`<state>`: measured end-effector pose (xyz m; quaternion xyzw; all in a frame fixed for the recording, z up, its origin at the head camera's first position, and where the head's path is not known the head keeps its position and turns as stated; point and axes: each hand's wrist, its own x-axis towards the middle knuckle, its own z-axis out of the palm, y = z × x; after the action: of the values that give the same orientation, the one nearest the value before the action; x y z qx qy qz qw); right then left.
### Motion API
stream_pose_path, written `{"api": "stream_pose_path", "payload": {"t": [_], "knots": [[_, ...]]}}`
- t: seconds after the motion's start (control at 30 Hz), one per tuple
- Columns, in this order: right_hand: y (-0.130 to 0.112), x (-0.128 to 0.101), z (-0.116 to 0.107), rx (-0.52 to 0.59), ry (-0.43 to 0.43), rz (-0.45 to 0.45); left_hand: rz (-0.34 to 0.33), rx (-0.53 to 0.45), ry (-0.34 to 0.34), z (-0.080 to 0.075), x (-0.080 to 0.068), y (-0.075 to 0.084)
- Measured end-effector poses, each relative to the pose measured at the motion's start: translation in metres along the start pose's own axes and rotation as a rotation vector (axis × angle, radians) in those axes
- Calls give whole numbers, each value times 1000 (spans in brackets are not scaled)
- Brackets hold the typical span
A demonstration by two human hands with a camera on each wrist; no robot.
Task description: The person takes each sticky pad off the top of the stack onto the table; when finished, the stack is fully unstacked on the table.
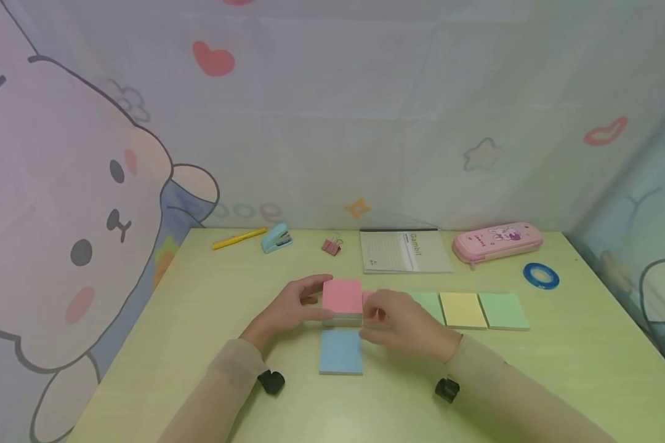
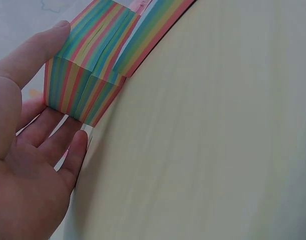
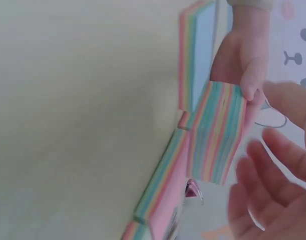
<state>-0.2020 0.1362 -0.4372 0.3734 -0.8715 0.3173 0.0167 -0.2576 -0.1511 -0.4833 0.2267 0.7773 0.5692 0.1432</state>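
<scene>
Paper stack (image 1: pixel 342 296), pink on top, striped pink, yellow, green and blue down its sides
Blue pad (image 1: pixel 340 352), yellow pad (image 1: pixel 463 309), pink pad (image 1: pixel 369 298), two pale green pads (image 1: pixel 504 311); yellow pen (image 1: pixel 239 239), pale blue stapler (image 1: pixel 275 240), pink pencil case (image 1: pixel 495 242), blue tape (image 1: pixel 527 275).

In the head view we get soft, even, rather dim lt. w/ a yellow-green cast on the table (image 1: pixel 288 409) & a faint sheen near the bottom; we can't pin down the source. Shading under the right sleeve (image 1: pixel 523 397) is weak, approx. edgeless. Our L wrist pic is dull & greyish, w/ a soft shadow by the pad stack (image 2: pixel 82 70), stripes fairly crisp. R wrist pic: hazy, low contrast, right hand (image 3: pixel 288 210) blurred, esp. fingers.
</scene>
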Motion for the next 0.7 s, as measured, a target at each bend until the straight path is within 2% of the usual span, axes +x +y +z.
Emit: {"api": "stream_pose_path", "payload": {"t": [0.1,0.17,0.43,0.7], "knots": [[3,13,2,-49,76,-45,1,0,3,-1,-1,0],[5,21,6,-93,85,-43,0,2,2,-1,-1,-1],[5,44,13,-70,-59,58,29,-11,-22,-2,0,-6],[12,48,17,-118,-47,85,24,-12,-57,-3,-2,-7]]}}
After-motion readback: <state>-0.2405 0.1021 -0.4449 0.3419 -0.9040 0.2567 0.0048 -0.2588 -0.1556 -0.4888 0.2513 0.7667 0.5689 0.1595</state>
